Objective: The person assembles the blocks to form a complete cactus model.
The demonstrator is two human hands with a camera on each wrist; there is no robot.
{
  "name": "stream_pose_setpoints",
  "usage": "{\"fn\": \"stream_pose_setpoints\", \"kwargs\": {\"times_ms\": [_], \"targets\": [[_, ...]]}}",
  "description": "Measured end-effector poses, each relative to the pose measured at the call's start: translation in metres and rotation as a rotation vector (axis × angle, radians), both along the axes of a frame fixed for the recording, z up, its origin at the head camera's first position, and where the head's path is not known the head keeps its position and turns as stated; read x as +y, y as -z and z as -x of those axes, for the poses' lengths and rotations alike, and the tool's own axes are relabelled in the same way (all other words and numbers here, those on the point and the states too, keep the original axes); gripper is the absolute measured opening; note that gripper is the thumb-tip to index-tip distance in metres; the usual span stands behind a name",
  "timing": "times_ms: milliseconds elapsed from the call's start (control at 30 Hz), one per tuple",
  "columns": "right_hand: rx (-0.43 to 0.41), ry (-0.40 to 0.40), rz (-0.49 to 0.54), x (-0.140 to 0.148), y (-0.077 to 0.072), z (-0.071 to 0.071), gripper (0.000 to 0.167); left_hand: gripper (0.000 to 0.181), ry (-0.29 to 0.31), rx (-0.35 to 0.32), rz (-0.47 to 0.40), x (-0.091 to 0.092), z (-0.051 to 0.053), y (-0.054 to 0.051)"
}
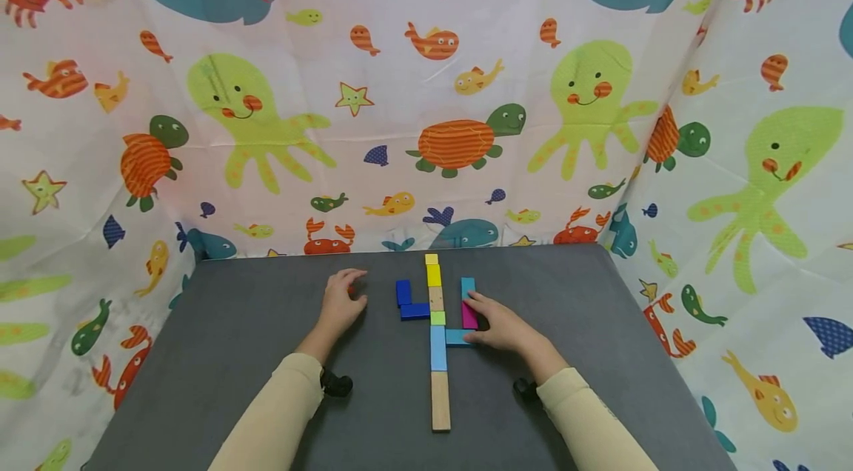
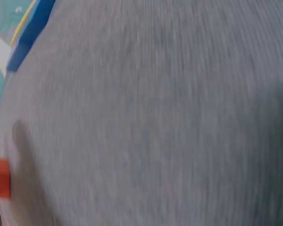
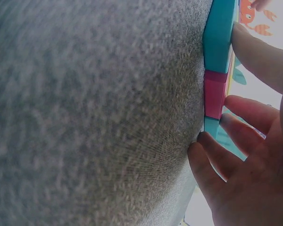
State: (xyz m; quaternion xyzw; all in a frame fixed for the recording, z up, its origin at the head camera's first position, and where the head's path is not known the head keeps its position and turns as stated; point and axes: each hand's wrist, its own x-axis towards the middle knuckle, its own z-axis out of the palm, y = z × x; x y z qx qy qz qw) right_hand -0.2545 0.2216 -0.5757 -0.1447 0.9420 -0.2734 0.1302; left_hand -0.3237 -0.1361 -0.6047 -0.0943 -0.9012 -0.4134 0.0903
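On the grey table stands a column of blocks: yellow block [image 1: 434, 275], short wooden block [image 1: 436, 298], green block [image 1: 437, 318], light blue block [image 1: 437, 347] and long wooden block [image 1: 440, 401]. Two dark blue blocks [image 1: 415, 311] form a bent branch on its left. At right, a sideways light blue block [image 3: 218, 37] meets a magenta block [image 3: 214, 94], with another light blue block [image 1: 468, 284] beyond. My right hand [image 1: 503, 324] touches this branch, thumb on the sideways block, fingers extended beside the others. My left hand [image 1: 340, 302] curves loosely around an orange block [image 2: 3, 178], fingertips apparently apart from it.
A grey tabletop [image 1: 253, 352] extends around the blocks. Behind and beside it hangs a white curtain [image 1: 393, 108] printed with sea animals. Dark wrist cameras [image 1: 336, 383] sit below both hands.
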Motion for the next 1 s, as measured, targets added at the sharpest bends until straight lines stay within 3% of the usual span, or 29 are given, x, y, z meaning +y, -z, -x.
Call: {"fn": "stream_pose_setpoints", "kwargs": {"times_ms": [233,433,633,833,1000], "targets": [[-0.008,0.01,-0.006,0.0,0.0,-0.001,0.084,0.058,-0.045,-0.071,-0.027,-0.021,0.0,0.004],[-0.008,0.014,-0.006,-0.001,-0.001,-0.001,0.084,0.064,-0.013,-0.141,0.084,-0.026,0.0,0.003],[-0.002,0.002,0.001,0.0,0.001,-0.001,0.082,0.046,-0.015,-0.162,0.149,-0.028,0.0,0.001],[-0.005,0.008,0.002,0.0,0.0,-0.001,0.083,0.037,-0.031,-0.156,0.102,-0.023,0.002,-0.006],[-0.009,0.019,-0.006,-0.001,0.0,-0.001,0.084,0.037,-0.054,-0.178,0.028,-0.001,0.01,-0.016]]}}
